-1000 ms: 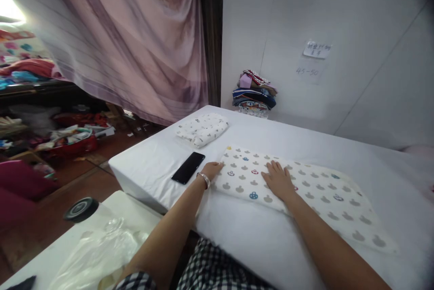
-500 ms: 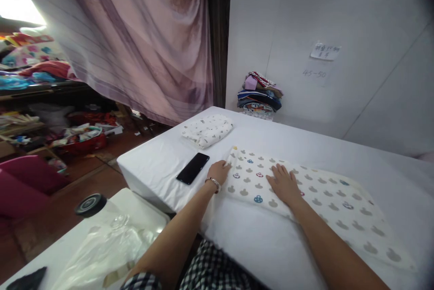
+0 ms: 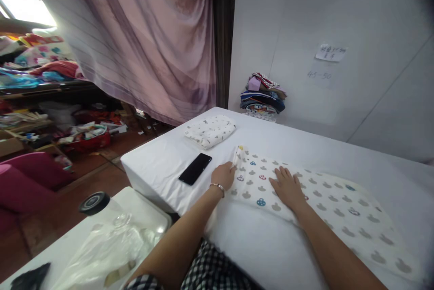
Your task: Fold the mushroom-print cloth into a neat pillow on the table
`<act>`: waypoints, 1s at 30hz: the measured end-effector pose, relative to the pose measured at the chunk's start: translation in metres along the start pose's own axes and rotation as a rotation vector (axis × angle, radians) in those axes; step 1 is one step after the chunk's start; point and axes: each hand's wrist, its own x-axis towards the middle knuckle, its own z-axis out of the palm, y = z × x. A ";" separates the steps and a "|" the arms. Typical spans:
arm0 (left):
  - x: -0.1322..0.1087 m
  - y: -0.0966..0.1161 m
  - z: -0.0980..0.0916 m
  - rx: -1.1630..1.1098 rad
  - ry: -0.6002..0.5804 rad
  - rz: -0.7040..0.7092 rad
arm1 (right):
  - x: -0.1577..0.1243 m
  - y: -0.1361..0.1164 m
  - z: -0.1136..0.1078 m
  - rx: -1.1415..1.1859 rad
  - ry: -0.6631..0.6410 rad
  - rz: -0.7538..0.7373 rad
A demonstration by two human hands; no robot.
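Observation:
A long white cloth [image 3: 252, 189] printed with grey shapes and a few coloured mushrooms lies flat across the table, its far end stretching to the right. At its left end my left hand [image 3: 224, 175], with a bracelet on the wrist, has its fingers curled round the edge, which rises slightly there. My right hand [image 3: 287, 186] rests palm down on the middle of the cloth, fingers spread. Just left of my left hand lies a black phone [image 3: 195, 169]. Behind it sits a folded white cloth [image 3: 212, 131] with small dark prints.
The table [image 3: 152, 163] has a white cover. A stack of folded clothes [image 3: 262, 95] stands by the wall. At lower left, a white side surface [image 3: 57, 254] holds a clear plastic bag [image 3: 108, 245] and a jar with a black lid [image 3: 94, 203]. A pink curtain [image 3: 162, 32] hangs behind.
My left hand has closed on the cloth's left edge and raised it a little. My right hand stays on the cloth. The whole view has shifted slightly.

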 end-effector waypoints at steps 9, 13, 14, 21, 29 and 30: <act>0.024 -0.024 0.004 -0.123 -0.095 -0.095 | 0.000 -0.001 -0.002 0.012 -0.003 0.005; 0.033 -0.026 0.002 -0.179 -0.132 -0.113 | 0.000 0.000 0.000 0.008 0.012 -0.004; 0.036 -0.025 0.001 -0.195 -0.136 -0.121 | 0.001 0.000 0.001 0.006 0.017 -0.008; 0.081 -0.006 -0.004 -0.291 -0.125 -0.269 | 0.002 0.001 0.004 0.010 0.017 -0.008; 0.114 0.018 0.016 -0.400 -0.091 -0.347 | 0.001 0.000 0.003 -0.006 0.028 -0.011; 0.116 0.019 0.018 -0.418 -0.095 -0.347 | 0.001 0.001 0.004 -0.011 0.036 -0.012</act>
